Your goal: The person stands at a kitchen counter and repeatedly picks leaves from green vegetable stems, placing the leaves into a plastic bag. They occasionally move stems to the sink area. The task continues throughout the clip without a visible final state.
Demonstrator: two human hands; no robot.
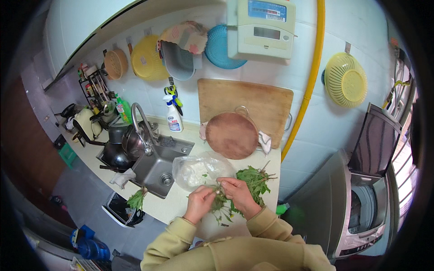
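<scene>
My left hand [199, 204] pinches a sprig of leafy greens [219, 200] over the counter's front part. The fingertips of my right hand [239, 193] close on the same sprig from the other side. Just beyond both hands lies an open clear plastic bag [190, 172], with a few green bits inside. A larger pile of leafy greens [252, 179] with brownish stem ends rests to the right, partly hidden by my right hand. Thin stems with small yellow flower heads [231, 215] lie below my hands.
Left of the bag is a steel sink [154, 171] with a curved faucet [137, 111] and stacked pans. A small bunch of greens [137, 199] hangs at the counter edge above a trash bin [118, 210]. Wooden cutting boards [232, 135] lean against the wall; a washing machine [364, 210] stands right.
</scene>
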